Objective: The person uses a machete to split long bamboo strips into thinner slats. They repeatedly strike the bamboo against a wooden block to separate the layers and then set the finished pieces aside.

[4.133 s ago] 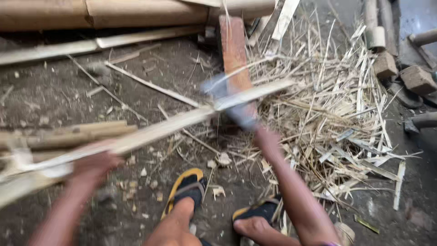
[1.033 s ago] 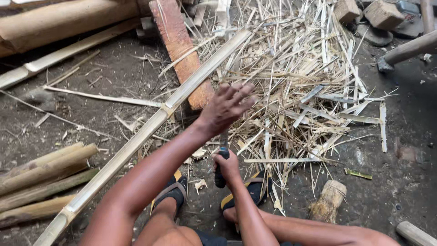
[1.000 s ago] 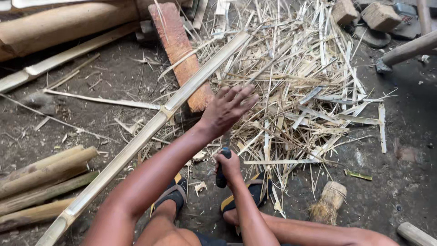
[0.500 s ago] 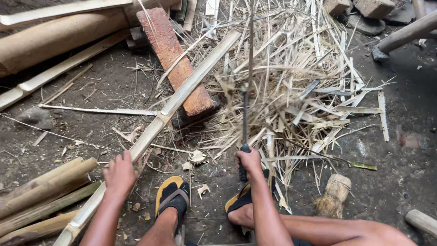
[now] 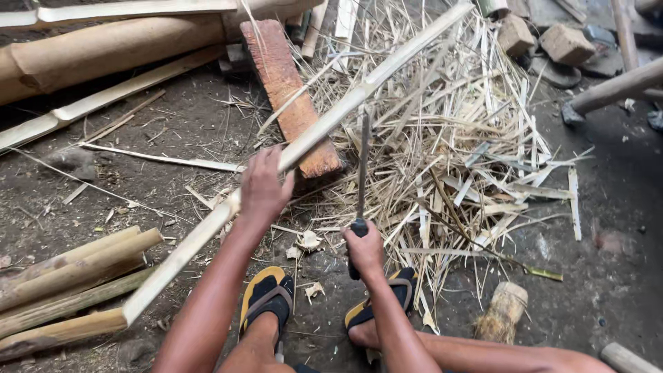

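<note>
A long split bamboo strip (image 5: 324, 124) runs diagonally from lower left to upper right, resting on a reddish wooden block (image 5: 286, 90). My left hand (image 5: 264, 188) grips the strip just below the block. My right hand (image 5: 364, 250) is closed around the dark handle of a long knife (image 5: 362, 162), whose blade points up and away, its tip close to the strip. My two feet in yellow-and-black sandals (image 5: 266, 297) sit on the dirt under my hands.
A heap of pale bamboo shavings (image 5: 456, 145) covers the ground to the right. Thick bamboo poles (image 5: 103, 48) lie at the top left, cut bamboo pieces (image 5: 69, 276) at the lower left. Stone blocks (image 5: 566, 43) and a pole lie at the top right.
My left hand has slid up the bamboo strip toward the wooden block. The strip has shifted with it, and my right hand holds the knife upright, as half a second ago.
</note>
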